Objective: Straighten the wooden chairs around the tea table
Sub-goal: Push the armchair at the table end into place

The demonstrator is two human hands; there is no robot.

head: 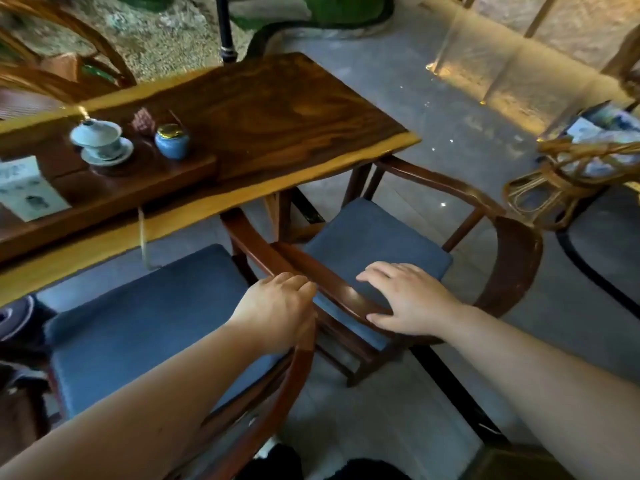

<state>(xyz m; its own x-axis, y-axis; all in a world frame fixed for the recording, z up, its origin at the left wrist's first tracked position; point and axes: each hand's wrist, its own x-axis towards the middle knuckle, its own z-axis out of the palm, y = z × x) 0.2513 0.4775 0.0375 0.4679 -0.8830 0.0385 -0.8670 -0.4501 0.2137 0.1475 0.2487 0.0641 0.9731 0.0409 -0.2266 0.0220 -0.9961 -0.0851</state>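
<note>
Over at the far left, a white printed card (pixel 27 192) stands on the long dark wooden tea table with pale yellow edges (pixel 277 112), and just right of it sit a pale blue-white lidded porcelain cup on its saucer (pixel 100 140) and a small round blue jar with a gold lid (pixel 172 140), the two near each other but apart. Below the table edge, the nearer curved-back wooden chair with a blue seat cushion (pixel 138 327) is tucked partly under the tabletop. The person's left hand (pixel 273 311) rests on top of its rounded arm rail, fingers curled down over the wood in a loose grip. Right beside it, with the two arm rails touching or almost so, stands a second curved-back wooden chair with a blue cushion (pixel 377 240), set at the table's corner and angled outward from it. The right hand (pixel 412 299) lies flat on that chair's near arm rail, fingers spread wide and straight, thumb along the rail's edge, pressing rather than gripping. Further right, well apart on the grey tiled floor (pixel 450 140), sits a light woven rattan chair (pixel 568 178) holding a patterned blue and white cushion (pixel 602 129).
</note>
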